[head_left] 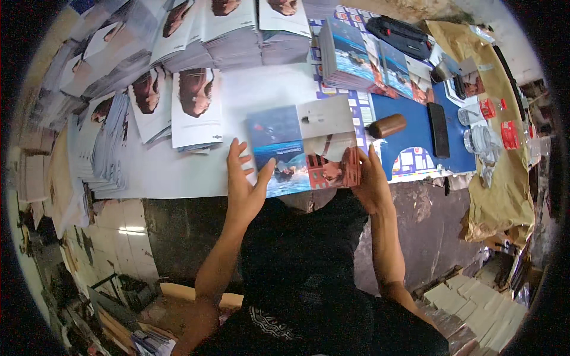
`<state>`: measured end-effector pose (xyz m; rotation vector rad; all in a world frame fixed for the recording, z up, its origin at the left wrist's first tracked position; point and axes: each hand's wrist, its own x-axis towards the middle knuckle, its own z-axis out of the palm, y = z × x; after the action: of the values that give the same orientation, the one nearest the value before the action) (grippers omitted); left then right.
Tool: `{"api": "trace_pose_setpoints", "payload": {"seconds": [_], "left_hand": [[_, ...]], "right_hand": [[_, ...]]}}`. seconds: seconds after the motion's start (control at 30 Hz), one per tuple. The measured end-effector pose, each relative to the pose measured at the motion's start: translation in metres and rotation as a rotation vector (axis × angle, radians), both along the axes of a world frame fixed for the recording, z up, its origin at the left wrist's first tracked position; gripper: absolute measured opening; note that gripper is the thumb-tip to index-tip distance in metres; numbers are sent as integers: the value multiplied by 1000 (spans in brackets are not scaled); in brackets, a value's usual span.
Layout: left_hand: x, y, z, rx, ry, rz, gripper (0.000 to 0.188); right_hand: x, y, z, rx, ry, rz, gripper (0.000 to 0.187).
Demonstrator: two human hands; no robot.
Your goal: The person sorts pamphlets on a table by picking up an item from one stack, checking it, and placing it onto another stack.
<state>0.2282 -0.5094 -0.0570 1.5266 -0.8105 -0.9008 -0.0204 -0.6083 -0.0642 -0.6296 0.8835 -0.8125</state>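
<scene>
Specimen: one glossy brochure (303, 148), two panels wide, printed side up, fold line running between the panels. Left panel: blue, with a swimmer in splashing water. Right panel: pale block above, reddish photo of a person below. Slight blur on the print. Position: by the front edge of the white tabletop (274, 80), tilted slightly to that edge.

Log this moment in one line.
left hand: open, thumb over printed leaflet | right hand: at its right edge | paper stacks: ahead

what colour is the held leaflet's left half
The left half is mostly blue, seen in the head view.
</scene>
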Motion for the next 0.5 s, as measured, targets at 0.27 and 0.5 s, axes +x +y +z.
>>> {"api": "trace_pose_setpoints", "payload": {"seconds": [0.27,0.5], "left_hand": [[6,15,11,74,399,-52,68],[-1,3,8,61,446,-57,68]], "right_hand": [[22,-11,0,-579,513,277,44],[69,4,-15,-1353,1196,329,58]]}}
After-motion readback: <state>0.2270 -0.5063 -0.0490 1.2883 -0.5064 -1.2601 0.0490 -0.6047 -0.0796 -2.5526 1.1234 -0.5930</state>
